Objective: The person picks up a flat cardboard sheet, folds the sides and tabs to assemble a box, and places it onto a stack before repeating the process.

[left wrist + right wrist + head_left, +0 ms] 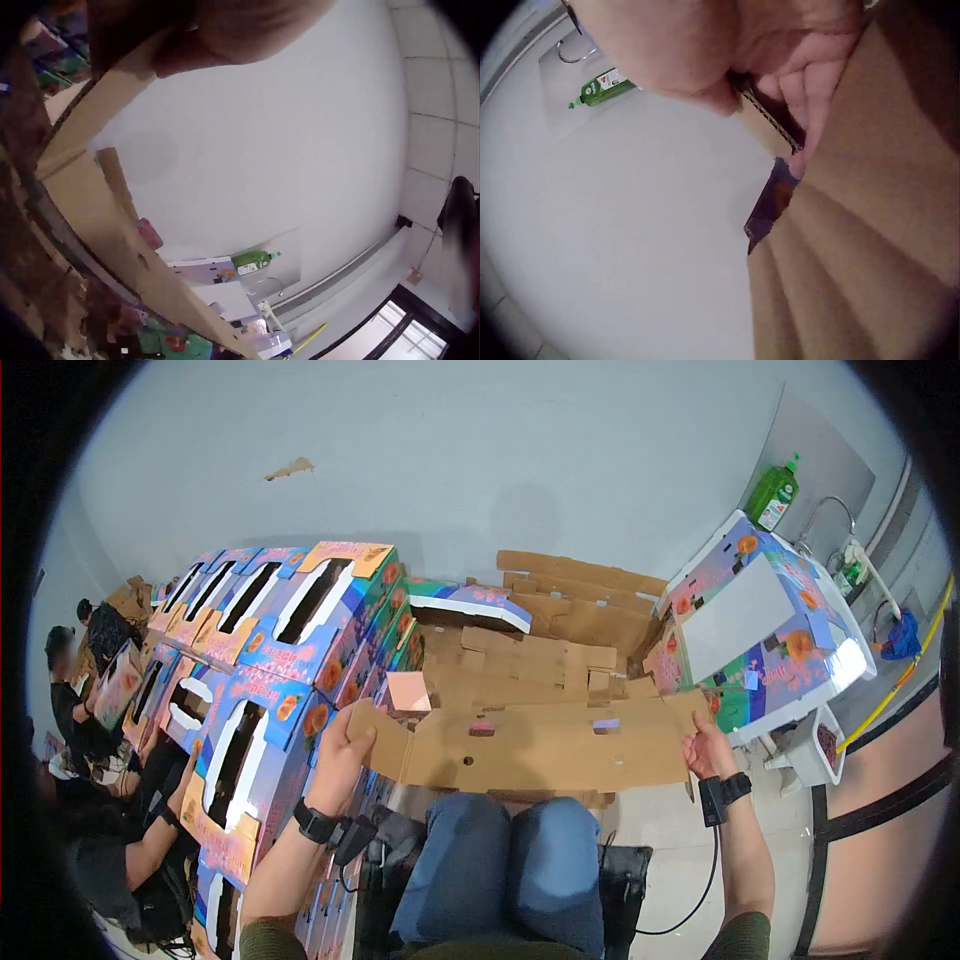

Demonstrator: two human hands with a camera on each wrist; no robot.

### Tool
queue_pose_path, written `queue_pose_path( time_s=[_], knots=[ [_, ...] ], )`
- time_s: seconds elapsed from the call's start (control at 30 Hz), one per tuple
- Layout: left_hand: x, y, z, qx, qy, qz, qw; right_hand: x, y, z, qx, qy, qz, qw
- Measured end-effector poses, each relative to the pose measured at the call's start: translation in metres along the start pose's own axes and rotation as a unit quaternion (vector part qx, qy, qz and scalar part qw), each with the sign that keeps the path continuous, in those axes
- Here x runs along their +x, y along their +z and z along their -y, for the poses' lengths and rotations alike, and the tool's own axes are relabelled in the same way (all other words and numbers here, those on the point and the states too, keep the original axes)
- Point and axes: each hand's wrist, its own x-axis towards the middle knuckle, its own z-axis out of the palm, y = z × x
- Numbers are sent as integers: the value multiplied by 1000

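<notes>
A long flat piece of brown cardboard [540,745] spans the space above the person's knees, its plain side facing up, with two slots and a small round hole. The left hand [340,762] grips its left end, where a flap is bent at a crease. At its right end the right hand [710,748] pinches the edge. In the left wrist view the left hand [240,34] is over the cardboard [112,217]. The right wrist view shows the right hand's [735,60] fingers curled round the cardboard [855,247] edge; their far side is hidden.
Stacked printed boxes [290,630] stand at the left, beside seated people [75,690]. More flattened cardboard [540,650] lies beyond the held piece. At the right are a printed box [800,660], a green bottle [775,497], a white bin [815,750] and a yellow hose [905,670].
</notes>
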Motion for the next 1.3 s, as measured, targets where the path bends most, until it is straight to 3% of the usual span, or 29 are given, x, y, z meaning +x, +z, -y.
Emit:
queue_pose_path(
  time_s=[0.1,0.27,0.33,0.43,0.5,0.53,0.63,0.67,0.7,0.77,0.8,0.9,1.0,1.1,1.13,1.23,1.3],
  knots=[
    [37,16,-1,0,13,-3,1000,30,16,9,-6,-22,-22,1000],
    [99,38,50,89,97,-12,991,86,-3,0,-62,-18,-48,997],
    [118,48,73,103,78,-6,992,107,-13,-12,-102,-21,-29,994],
    [145,64,141,107,62,3,992,153,-52,-41,-133,37,-61,989],
    [158,75,182,134,57,19,989,181,-76,-80,-151,31,-101,983],
    [164,80,199,187,88,22,978,193,-88,-99,-171,32,-120,977],
    [178,90,252,257,-7,51,965,222,-116,-157,-208,87,-179,958],
    [183,91,283,251,15,49,967,229,-120,-178,-192,109,-202,954],
    [186,95,295,265,-24,46,963,232,-120,-196,-176,131,-224,950],
    [194,103,313,294,-98,38,950,235,-129,-222,-194,102,-241,945],
    [195,104,332,319,-69,33,945,240,-145,-240,-195,98,-254,942],
    [189,98,393,255,-105,13,961,250,-184,-268,-161,101,-272,943],
    [184,77,451,240,-142,-4,960,249,-176,-263,-168,84,-255,948],
    [184,81,403,245,-118,-18,962,248,-181,-266,-163,102,-273,943],
    [183,74,430,174,-130,-38,975,251,-185,-270,-154,115,-286,939],
    [184,71,427,49,-144,-37,988,270,-295,-346,-145,99,-236,956],
    [186,65,440,73,-158,-43,984,262,-297,-345,-323,87,-225,915]
  ],
)
